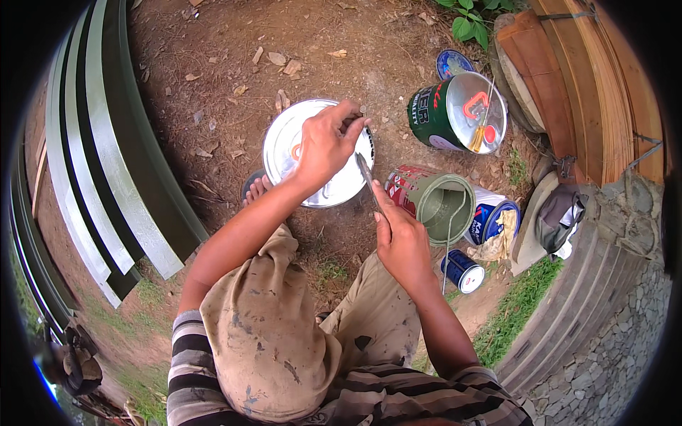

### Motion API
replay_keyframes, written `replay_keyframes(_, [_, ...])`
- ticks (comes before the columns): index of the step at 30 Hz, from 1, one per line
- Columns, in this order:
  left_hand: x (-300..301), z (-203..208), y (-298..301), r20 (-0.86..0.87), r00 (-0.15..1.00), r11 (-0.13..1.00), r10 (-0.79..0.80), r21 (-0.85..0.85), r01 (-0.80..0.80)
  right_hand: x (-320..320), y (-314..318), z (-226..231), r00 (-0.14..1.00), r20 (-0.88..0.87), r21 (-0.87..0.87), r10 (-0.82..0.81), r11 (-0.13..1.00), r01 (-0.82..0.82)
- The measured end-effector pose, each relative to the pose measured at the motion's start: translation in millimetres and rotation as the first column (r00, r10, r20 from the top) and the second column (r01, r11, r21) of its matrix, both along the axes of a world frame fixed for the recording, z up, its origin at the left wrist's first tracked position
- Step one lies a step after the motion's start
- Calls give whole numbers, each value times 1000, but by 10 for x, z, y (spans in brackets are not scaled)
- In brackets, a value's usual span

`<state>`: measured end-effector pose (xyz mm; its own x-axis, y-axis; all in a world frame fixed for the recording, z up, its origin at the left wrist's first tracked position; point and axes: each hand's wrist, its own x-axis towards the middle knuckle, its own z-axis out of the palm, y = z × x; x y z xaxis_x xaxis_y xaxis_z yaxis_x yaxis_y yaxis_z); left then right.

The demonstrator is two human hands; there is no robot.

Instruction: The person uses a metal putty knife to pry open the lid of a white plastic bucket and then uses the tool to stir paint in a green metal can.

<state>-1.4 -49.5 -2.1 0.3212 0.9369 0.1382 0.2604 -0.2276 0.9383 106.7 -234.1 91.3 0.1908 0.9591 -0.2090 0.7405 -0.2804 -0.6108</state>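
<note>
Sealed silver paint can [312, 153] sits upright on the dirt just ahead of the person's knees, lid on. Left hand [328, 142] rests on its top, fingers curled round the edge w/ a thin metal tool [366, 172] at the rim. Right hand [399, 238] grips that tool's lower end, thumb pressed along it. Looks like prying's begun, lid not yet up. Beside it an open can of grey-green paint [437, 202] is already lidless, stir stick [449, 245] leaning in.

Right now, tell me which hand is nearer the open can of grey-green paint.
Right. The right hand is just left of the open paint can, nearly touching it. The left hand is farther left, over the round metal lid.
</note>
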Motion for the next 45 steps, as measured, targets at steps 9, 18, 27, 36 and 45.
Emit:
replay_keyframes(9, [-34, 13, -13, 3, 999, 991, -37, 128, 37, 16, -4, -6, 994, -91, 6, -52, 999, 53])
replay_keyframes(18, [-61, 48, -4, -70, 994, 972, -85, 214, 98, 7, -34, 56, 913, -261, -59, -314, 949, 309])
replay_keyframes(27, [-41, 19, -6, -40, 994, 947, -104, 302, 112, 101, 213, 338, 981, -76, 250, -176, 949, 190])
replay_keyframes(36, [-39, -3, -4, -24, 993, 936, -116, 332, 117, 73, 491, 549, 987, 40, 731, -154, 678, 76])
replay_keyframes(45, [-24, 14, 61, -39, 997, 940, -62, 333, 71, 142, 347, -1, 966, 173, 482, -193, 872, 88])
